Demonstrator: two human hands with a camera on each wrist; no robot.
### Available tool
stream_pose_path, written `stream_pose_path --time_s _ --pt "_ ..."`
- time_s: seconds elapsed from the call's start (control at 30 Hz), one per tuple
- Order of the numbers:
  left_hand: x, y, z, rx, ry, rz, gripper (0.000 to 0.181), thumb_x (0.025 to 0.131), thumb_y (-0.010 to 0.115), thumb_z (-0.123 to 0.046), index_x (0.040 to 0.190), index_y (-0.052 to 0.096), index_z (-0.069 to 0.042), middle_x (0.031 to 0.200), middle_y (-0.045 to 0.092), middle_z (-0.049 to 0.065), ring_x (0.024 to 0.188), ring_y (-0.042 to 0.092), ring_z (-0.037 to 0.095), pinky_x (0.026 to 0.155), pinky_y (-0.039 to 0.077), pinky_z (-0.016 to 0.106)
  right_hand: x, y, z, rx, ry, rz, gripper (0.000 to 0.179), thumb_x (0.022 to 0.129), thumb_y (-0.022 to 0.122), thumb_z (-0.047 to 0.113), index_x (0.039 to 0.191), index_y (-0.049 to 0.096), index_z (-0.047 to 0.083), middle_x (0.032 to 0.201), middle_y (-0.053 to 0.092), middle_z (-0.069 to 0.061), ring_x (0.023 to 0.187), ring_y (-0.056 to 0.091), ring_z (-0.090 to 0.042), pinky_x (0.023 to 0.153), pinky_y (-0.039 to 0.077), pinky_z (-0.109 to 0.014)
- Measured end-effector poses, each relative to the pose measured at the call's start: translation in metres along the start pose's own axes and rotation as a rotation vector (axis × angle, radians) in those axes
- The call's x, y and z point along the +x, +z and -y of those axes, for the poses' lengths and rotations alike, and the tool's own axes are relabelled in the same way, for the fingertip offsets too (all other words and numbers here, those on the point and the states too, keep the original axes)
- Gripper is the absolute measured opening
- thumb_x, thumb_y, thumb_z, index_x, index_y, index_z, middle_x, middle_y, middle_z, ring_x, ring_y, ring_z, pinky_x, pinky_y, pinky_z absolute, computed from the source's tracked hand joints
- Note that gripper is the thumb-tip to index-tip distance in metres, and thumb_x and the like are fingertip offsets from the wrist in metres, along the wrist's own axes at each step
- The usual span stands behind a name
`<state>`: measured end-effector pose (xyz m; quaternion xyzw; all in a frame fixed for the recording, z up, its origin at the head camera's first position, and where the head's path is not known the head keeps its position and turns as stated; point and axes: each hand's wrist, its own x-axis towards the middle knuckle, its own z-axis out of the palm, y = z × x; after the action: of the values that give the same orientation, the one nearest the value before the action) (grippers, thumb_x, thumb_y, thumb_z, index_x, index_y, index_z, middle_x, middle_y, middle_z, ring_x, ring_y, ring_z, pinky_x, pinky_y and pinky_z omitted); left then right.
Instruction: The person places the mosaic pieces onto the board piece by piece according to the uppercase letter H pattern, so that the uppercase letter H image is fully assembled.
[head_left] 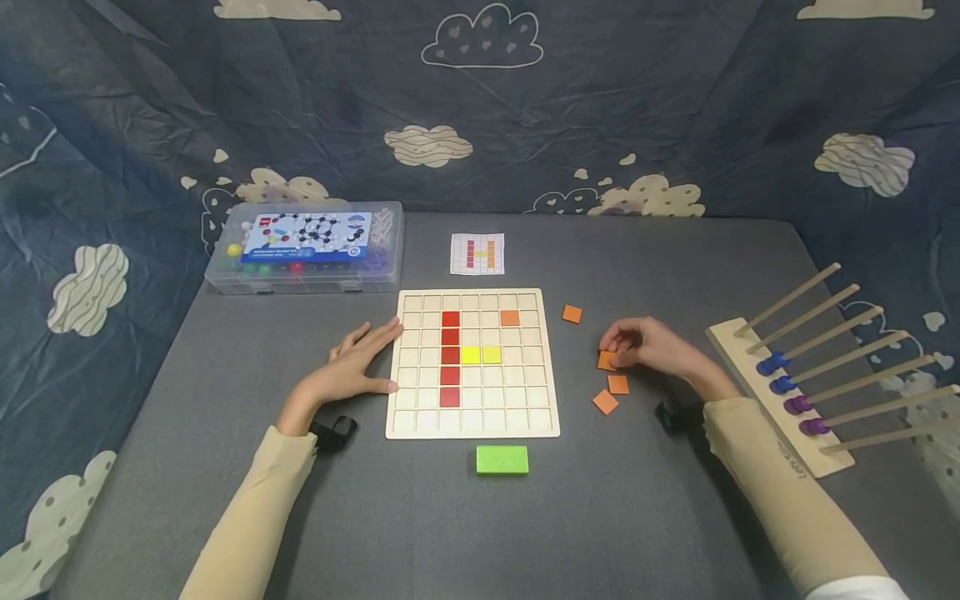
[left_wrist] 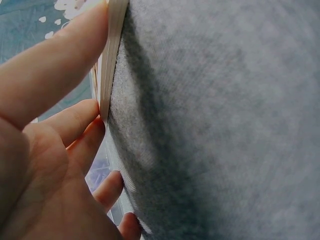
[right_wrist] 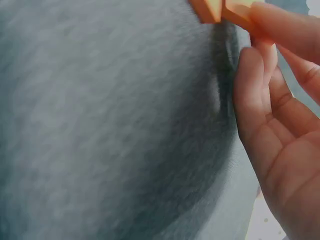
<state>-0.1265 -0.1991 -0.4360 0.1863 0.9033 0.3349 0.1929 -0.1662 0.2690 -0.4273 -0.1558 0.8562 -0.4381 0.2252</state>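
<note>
A pale wooden grid board (head_left: 472,423) lies mid-table, with a column of red square tiles (head_left: 450,355), two yellow tiles (head_left: 481,355) and one orange tile (head_left: 510,318) in its cells. My left hand (head_left: 348,363) rests at the board's left edge, fingers extended, thumb and fingertips touching the side; the left wrist view shows them along the wooden rim (left_wrist: 111,60). To the right of the board, my right hand (head_left: 647,343) pinches an orange square tile (head_left: 606,360) between thumb and fingers. Another tile (right_wrist: 207,9) lies close beside it in the right wrist view.
Loose orange tiles (head_left: 618,384) lie near my right hand, one (head_left: 572,313) farther back. A pattern card (head_left: 477,254) lies behind the board, a green block (head_left: 502,460) in front. At back left sits a clear plastic case (head_left: 322,279); at right, a pegged wooden rack (head_left: 813,446).
</note>
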Motion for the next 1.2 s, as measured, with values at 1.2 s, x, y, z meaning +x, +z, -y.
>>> stream_pose_path --time_s 1.2 --pt "-0.001 -0.003 -0.003 0.034 0.003 0.008 0.089 0.084 0.074 -0.03 0.152 0.022 -0.007 0.158 0.013 0.014 0.14 -0.001 0.045 0.099 0.006 0.067 0.096 0.061 0.081 -0.191 -0.151 0.052 0.011 0.079 0.065 -0.005 0.086 0.069 0.001 0.073 0.063 -0.004 0.066 0.053 -0.016 0.062 0.041 -0.028"
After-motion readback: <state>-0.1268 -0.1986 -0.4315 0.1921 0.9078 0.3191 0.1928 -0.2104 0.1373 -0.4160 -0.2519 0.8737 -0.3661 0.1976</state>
